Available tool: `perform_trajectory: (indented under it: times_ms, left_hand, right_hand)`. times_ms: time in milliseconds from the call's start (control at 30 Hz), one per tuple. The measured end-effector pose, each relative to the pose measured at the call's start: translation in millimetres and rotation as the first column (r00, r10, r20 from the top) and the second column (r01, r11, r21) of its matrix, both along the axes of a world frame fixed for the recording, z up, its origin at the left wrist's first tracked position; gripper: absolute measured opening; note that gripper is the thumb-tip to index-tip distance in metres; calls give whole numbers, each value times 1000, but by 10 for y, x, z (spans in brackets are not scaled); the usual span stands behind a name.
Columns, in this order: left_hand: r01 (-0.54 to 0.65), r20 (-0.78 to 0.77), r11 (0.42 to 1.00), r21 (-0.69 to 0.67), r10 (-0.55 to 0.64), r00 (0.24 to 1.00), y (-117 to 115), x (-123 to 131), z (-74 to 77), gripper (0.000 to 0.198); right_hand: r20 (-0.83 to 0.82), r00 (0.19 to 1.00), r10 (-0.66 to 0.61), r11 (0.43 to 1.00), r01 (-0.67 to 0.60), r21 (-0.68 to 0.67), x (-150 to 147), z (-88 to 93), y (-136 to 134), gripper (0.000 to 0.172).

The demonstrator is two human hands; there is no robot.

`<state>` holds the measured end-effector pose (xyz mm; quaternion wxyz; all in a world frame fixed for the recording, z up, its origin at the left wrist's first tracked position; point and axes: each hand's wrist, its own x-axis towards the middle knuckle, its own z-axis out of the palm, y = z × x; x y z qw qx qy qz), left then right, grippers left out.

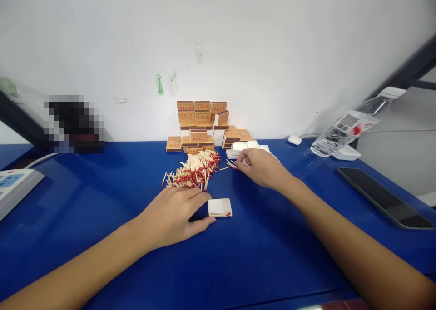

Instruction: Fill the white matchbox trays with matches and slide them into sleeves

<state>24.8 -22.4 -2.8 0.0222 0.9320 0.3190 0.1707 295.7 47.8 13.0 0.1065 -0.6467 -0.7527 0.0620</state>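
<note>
A small white matchbox tray lies on the blue table with a few red-tipped matches along its near side. My left hand grips the tray's left end, thumb at the near side and fingers at the far side. Farther back on the right, my right hand is closed in a pinch on a few matches, whose sticks poke out to the left of the fingertips. Between the hands and the wall spreads a large heap of red-headed matches.
Orange matchboxes are stacked against the wall, behind the heap. White trays are piled behind my right hand. On the right are a tilted water bottle, a white earphone case and a phone. A power strip sits far left.
</note>
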Motion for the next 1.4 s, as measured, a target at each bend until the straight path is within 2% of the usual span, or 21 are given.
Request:
perform_trajectory:
  times_ms: [367,700,1067,1233,1400]
  left_hand:
    - [-2,-19,1000,-2,2,1000,4,-5,-14,30]
    - [-4,-1,1000,8,4,1000,6,0,-5,29]
    - [-15,-16,1000,-10,15,1000,6,-3,-20,32]
    - [-12,-7,1000,-8,12,1000,6,-1,-8,31]
    - [-14,-10,1000,-2,14,1000,9,-1,-4,31]
  right_hand:
    - [-10,999,48,999,-49,-20,-68,-46,28,16]
    - [44,993,111,987,-105,-123,44,24,-14,16]
    - [90,983,162,979,-148,-141,24,61,-124,8]
    - [103,974,204,966,-183,-181,9,71,-149,4]
    - [86,957,276,952,-261,-159,32,69,-191,5]
